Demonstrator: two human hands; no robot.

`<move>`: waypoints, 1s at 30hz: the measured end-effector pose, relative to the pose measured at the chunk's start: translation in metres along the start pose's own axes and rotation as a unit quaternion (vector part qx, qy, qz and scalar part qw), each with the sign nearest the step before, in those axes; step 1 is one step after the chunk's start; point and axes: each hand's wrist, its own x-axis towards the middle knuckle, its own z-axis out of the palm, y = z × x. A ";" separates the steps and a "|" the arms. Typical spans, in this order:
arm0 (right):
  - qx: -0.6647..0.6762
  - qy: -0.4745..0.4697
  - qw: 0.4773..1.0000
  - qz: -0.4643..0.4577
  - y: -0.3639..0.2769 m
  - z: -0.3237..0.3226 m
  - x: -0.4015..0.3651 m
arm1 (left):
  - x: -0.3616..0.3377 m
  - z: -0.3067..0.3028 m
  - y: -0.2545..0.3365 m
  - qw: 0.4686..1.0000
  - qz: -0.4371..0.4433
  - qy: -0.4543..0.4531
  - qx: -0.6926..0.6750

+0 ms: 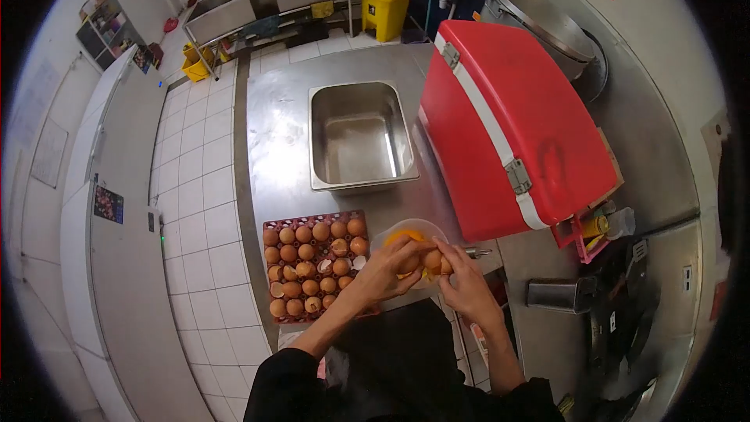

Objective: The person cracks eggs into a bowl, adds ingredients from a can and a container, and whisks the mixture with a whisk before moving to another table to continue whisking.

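Our left hand (384,272) and right hand (469,284) pinch brown eggshell (433,260) above the bowl (432,230); we judge this the cracking step, next calling for a clean, gentle parting.

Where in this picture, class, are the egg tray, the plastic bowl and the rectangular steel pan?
Egg tray (322,251), head view: a bare cell among the eggs.
Plastic bowl (431,229), head view: the far inner wall.
Rectangular steel pan (348,144), head view: the bare inside floor.

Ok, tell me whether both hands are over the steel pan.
No: the left hand and right hand are together over the bowl.
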 end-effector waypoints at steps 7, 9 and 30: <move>-0.074 -0.057 0.996 -0.009 -0.019 0.002 0.008 | -0.014 -0.008 -0.010 1.000 -0.002 0.013 -0.019; -0.098 -0.064 0.993 0.013 -0.026 0.008 0.013 | -0.020 -0.014 -0.010 0.999 0.003 0.030 -0.013; -0.232 -0.092 0.953 -0.173 -0.005 0.294 0.120 | -0.229 -0.063 -0.054 0.876 -0.305 0.354 0.120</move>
